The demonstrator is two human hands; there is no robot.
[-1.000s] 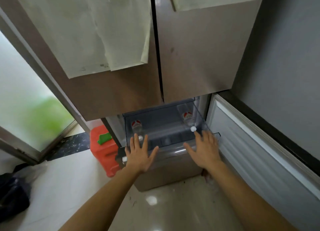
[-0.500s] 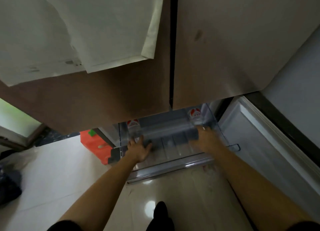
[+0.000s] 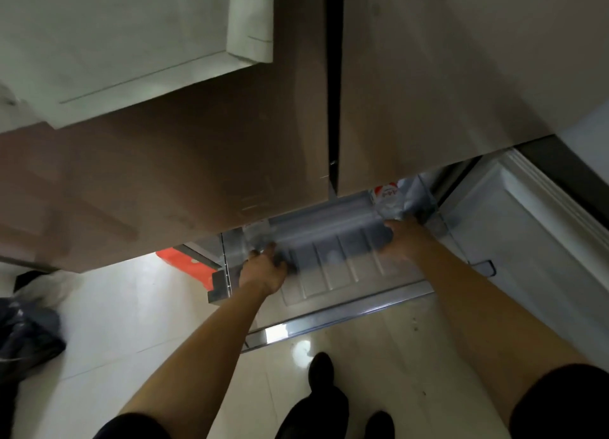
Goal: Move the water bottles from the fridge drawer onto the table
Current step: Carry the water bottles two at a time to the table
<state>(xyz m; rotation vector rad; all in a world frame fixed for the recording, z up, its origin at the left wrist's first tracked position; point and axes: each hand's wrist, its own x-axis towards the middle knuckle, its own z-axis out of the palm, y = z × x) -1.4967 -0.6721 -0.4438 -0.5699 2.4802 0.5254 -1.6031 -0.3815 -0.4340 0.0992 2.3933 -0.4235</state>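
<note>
Bottles sit at the two back corners of the clear fridge drawer (image 3: 329, 264): the right bottle (image 3: 387, 198) with its red label, the left bottle (image 3: 258, 237) mostly hidden. My right hand (image 3: 403, 237) touches the right one; I cannot tell if its fingers have closed. My left hand (image 3: 263, 270) curls near the left one, also blurry. I think a wet bottle could slip, or bump the fridge door (image 3: 197, 158) hanging low above. No counter is in sight.
</note>
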